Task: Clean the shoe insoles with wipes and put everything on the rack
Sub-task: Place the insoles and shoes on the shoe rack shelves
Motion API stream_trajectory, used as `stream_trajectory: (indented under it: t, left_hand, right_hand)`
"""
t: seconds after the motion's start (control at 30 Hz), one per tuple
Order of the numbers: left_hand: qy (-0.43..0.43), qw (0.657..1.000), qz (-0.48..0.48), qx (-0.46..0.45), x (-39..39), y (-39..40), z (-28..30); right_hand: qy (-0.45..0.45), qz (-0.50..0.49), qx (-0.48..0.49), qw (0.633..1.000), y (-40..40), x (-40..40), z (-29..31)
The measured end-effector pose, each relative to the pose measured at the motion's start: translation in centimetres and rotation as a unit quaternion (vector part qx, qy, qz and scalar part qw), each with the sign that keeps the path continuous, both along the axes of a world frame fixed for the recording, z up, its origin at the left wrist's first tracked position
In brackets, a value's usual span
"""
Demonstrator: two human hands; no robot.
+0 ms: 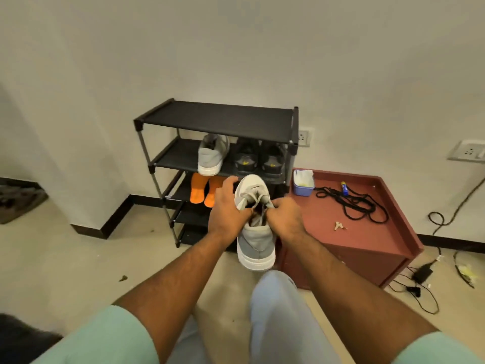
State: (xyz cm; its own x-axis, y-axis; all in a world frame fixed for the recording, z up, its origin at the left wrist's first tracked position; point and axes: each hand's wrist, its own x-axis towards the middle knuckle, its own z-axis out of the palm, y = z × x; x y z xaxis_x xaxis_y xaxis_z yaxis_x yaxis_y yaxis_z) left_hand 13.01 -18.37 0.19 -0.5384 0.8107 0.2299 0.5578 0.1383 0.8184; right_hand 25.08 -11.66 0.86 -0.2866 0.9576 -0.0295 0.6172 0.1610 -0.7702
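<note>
2 hands held 1 grey shoe (256, 240) in front of us, heel toward us and toe pointing at the rack. Our left hand (227, 207) curled round the left side of the shoe's upper, fingers spread over the toe end and thumb at the collar. Our right hand (287, 214) pinched at the tongue and laces by the shoe's opening, fingers bent tight on them. We could not tell whether an insole lay inside the shoe; the opening was dark.

Just beyond our hands stood the black shoe rack (217, 119) against the wall. Its top shelf was bare fabric. On the second shelf sat the matching grey shoe (211, 156), heel outward, and beside it, to the right, 2 black shoes (258, 160). On the third shelf lay 2 orange insoles (206, 191), side by side, partly hidden behind our left hand.

To the right of the rack stood a reddish-brown cabinet (367, 248). On its top, near the rack, sat a small blue tub (303, 182) with white wipes in it; farther right lay a tangle of black cord (351, 203) and a small blue-and-yellow tube (344, 187).
</note>
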Motion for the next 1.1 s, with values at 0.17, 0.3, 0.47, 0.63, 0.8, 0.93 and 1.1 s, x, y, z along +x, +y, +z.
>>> stream_trajectory:
  t: [0.17, 0.3, 0.47, 0.63, 0.8, 0.93, 1.1]
  left_hand:
    - [-0.130, 0.984, 0.102, -0.068, -5.6, -2.9, 0.2]
    - [-0.208, 0.972, 0.099, -0.054, -10.7, -3.8, 1.2]
    - [-0.269, 0.958, 0.099, -0.010, -17.4, -2.4, 1.4]
    - [-0.276, 0.956, 0.098, 0.023, -24.2, 1.7, -0.4]
    - [-0.305, 0.950, 0.058, 0.023, -31.0, 7.2, -3.0]
    - [-0.271, 0.962, 0.033, 0.014, -35.3, 11.6, -6.0]
    - [-0.274, 0.961, 0.025, 0.021, -37.6, 15.9, -7.8]
  right_hand:
    - [0.023, 0.043, -0.013, 0.999, -2.8, -6.0, 0.9]
    - [0.033, 0.064, -0.017, 0.997, -2.7, -11.3, 1.6]
    - [0.046, 0.062, -0.029, 0.997, 0.0, -19.9, 1.5]
    - [0.052, 0.058, -0.027, 0.997, 5.3, -29.3, 0.3]
    - [0.042, 0.002, -0.023, 0.999, 11.9, -36.8, -1.1]
    - [0.029, -0.032, -0.039, 0.998, 16.6, -41.1, -1.0]
    - [-0.052, 0.085, -0.071, 0.992, 19.9, -43.9, -2.3]
